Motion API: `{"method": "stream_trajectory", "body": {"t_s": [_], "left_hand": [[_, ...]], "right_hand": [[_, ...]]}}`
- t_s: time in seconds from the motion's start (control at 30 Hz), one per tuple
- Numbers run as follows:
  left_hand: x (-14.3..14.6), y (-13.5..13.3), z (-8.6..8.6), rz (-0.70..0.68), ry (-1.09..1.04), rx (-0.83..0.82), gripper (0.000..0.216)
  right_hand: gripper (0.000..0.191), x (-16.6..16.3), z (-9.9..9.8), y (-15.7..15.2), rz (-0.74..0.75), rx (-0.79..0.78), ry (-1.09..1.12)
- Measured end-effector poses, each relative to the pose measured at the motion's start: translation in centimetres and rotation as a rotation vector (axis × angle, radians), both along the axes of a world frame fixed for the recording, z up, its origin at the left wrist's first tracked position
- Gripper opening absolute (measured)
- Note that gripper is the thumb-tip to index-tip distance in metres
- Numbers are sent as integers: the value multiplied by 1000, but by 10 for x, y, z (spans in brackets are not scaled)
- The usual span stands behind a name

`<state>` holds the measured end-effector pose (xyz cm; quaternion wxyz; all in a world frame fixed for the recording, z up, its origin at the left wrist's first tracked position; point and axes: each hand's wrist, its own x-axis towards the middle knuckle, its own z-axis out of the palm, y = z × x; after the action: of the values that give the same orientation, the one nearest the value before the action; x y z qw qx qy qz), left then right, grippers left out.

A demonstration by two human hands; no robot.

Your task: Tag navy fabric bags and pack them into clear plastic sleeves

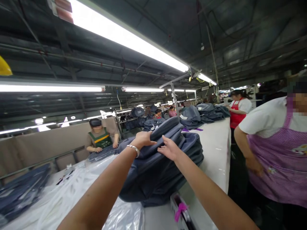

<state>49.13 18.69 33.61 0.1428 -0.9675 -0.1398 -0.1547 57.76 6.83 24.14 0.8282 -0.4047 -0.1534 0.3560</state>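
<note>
Head view shows the left hand (143, 139) clamped on the top fold of the navy stack (163, 166) mid-table, right hand (169, 149) pressing it with fingers spread, so lifting seems barely begun.

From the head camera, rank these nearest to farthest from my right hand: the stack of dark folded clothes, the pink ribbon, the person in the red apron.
1. The stack of dark folded clothes: the right hand rests on top of it, beside the left hand.
2. The pink ribbon: below the hand, at the table's near edge.
3. The person in the red apron: far off on the right, past the table.
</note>
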Motion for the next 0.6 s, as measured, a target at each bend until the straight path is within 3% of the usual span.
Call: {"method": "stream_trajectory", "body": {"t_s": [0.1,0.2,0.33,0.47,0.6], "left_hand": [[-13,-12,-35,-11,21,48,83],[-17,-28,-62,29,-4,96,95],[-7,-36,-75,102,-69,137,70],[-3,-30,-55,102,-66,135,37],[-31,-14,-5,144,-114,165,29]], "right_hand": [[51,24,-15,14,-65,2,30],[47,33,-32,26,-79,116,16],[47,31,-54,30,-88,273,-31],[25,35,-70,39,-134,260,-38],[21,44,-82,52,-216,132,-43]]}}
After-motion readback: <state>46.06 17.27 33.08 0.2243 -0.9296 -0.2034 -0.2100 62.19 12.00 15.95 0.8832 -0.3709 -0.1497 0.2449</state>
